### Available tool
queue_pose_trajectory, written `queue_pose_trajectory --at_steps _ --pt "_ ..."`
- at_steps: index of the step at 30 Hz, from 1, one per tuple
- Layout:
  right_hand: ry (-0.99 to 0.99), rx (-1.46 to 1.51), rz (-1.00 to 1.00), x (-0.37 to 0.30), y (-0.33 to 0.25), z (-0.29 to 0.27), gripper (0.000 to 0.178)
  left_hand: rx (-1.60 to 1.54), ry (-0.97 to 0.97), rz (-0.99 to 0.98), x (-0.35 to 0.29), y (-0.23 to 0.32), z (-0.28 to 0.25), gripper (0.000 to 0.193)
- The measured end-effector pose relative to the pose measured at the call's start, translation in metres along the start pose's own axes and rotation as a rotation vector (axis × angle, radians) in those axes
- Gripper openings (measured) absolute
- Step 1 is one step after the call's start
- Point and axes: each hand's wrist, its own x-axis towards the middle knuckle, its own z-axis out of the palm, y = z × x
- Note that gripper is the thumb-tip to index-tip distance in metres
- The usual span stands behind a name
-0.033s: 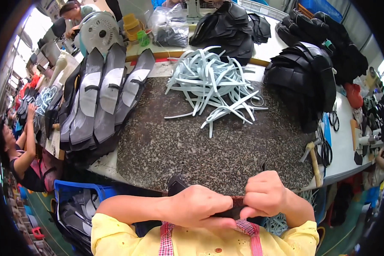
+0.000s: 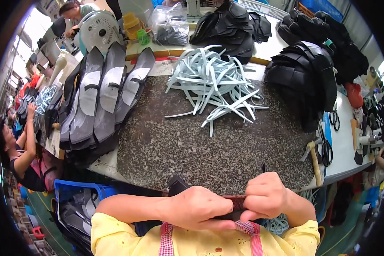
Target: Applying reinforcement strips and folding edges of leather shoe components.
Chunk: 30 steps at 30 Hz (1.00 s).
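Observation:
Close to my body, at the near edge of a speckled dark stone slab (image 2: pixel 179 145), both hands are closed on a black shoe-upper piece (image 2: pixel 177 184). My left hand (image 2: pixel 200 207) wraps its fingers over the piece, and its thumb stretches toward the other hand. My right hand (image 2: pixel 265 195) pinches the far end with curled fingers. Most of the piece is hidden behind the hands; one end sticks up beyond the left wrist. A tangled heap of pale blue strips (image 2: pixel 217 85) lies at the slab's far side.
Stacked grey-and-black pieces (image 2: pixel 100 98) stand at left, black pieces (image 2: pixel 301 77) at right. A wooden-handled hammer (image 2: pixel 315 164) and black scissors (image 2: pixel 327 154) lie at the right edge. A blue crate (image 2: pixel 79 184) sits below left. A fan (image 2: pixel 101 32) stands at the back; a co-worker (image 2: pixel 25 149) is far left.
Almost nothing differs. My hands keep the same hold on the black piece, with only a tiny shift.

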Motion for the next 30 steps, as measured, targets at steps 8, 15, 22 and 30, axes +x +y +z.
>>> queue_pose_trajectory --at_steps 8,15,22,30 --pt "-0.136 0.208 -0.018 0.003 0.006 0.009 0.042 -0.246 0.012 0.015 -0.017 -0.009 0.01 0.031" --pt "0.108 -0.067 0.504 -0.019 0.041 0.021 0.05 -0.119 0.235 -0.305 -0.015 -0.032 0.018 0.028" --pt "0.251 0.045 0.512 0.013 0.078 0.025 0.036 -0.363 0.63 -0.44 -0.019 -0.037 -0.002 0.028" --pt "0.604 -0.692 0.469 -0.029 0.104 -0.017 0.039 -0.835 0.966 -0.637 0.005 -0.077 -0.002 0.033"
